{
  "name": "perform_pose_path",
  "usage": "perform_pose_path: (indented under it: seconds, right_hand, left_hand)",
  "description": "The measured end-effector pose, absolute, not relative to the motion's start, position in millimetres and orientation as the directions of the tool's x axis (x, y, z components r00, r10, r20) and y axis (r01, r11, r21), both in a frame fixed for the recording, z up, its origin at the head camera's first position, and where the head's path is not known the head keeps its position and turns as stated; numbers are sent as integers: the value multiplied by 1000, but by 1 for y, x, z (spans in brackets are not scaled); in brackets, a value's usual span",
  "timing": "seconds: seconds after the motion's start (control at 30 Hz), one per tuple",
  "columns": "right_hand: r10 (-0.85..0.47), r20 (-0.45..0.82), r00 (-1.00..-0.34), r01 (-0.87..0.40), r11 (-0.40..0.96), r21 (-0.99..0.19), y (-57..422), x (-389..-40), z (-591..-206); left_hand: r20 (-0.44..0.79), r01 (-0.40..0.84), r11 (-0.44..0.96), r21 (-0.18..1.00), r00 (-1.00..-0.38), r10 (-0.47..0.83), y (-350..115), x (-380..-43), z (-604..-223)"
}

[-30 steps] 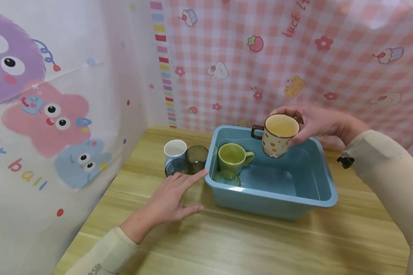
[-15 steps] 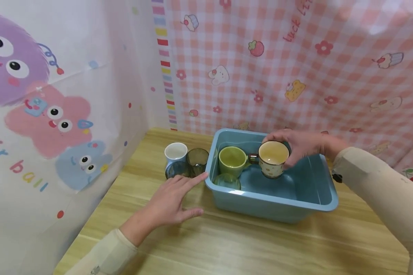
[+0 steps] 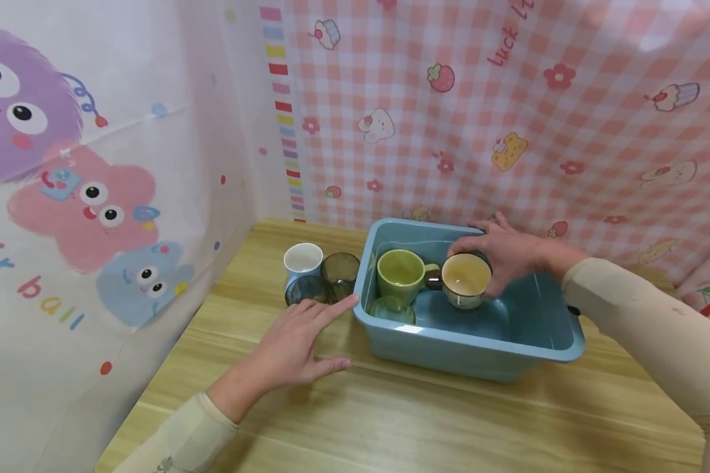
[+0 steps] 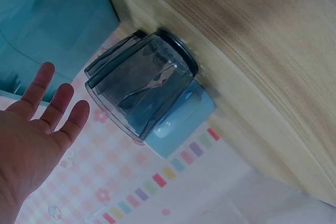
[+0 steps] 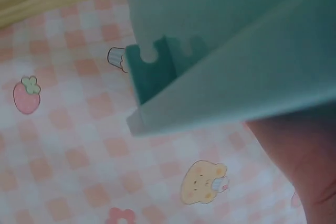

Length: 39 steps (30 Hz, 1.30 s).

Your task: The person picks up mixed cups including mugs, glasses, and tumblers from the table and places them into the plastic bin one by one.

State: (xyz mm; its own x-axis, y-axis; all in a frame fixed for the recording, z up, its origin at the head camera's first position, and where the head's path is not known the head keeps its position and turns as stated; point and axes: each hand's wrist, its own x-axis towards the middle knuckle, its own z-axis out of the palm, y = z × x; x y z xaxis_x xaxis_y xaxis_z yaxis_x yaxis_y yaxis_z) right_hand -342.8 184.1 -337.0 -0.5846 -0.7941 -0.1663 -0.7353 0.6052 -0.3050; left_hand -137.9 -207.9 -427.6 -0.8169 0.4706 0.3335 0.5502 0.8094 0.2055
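My right hand (image 3: 505,253) grips a cream patterned mug (image 3: 466,279) from its right side, down inside the blue plastic bin (image 3: 467,351). The mug's dark brown handle points left, close to the handle of a green mug (image 3: 400,272) in the bin's left part. In front of the green mug lies a clear greenish glass (image 3: 393,310). My left hand (image 3: 292,345) has its fingers extended, the index fingertip at the bin's left front corner. In the right wrist view the bin's wall hides the right fingers and the cream mug.
Left of the bin, a white-and-blue cup (image 3: 303,261), a brown tinted glass (image 3: 340,272) and a dark blue-grey glass (image 4: 144,80) stand close together on the wooden table (image 3: 390,427). A pink checked cloth (image 3: 479,112) hangs behind.
My right hand has lowered the cream mug from above the bin's back down into it, slightly to the left. The left hand has stayed in place.
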Motion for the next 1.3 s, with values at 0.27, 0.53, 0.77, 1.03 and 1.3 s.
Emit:
perform_pose_path:
  seconds: [0.27,0.53,0.77,1.03,1.3]
  right_hand:
    - [-779,-182,-600,-753,627,-202,174,-341,-340]
    - [-796,-174,-579,-796,598,-87,168,-337,-335]
    - [-802,-225,-554,-819,573,-28,148,-334,-321]
    - [-801,-246,-546,-812,578,-81,136,-334,-332]
    - [-821,-203,-534,-834,551,-34,135,-335,-343]
  left_hand:
    - [347,565,799,205,-805,481,-209,-137,-428]
    - [356,591,789,170,-783,510,-209,-136,-424]
    - [335,574,807,140,-794,507,-214,-136,-415]
    - [274,560,817,137,-814,512,-213,-134,-415]
    - [272,554,816,164,-821,502,-213,-133,-417]
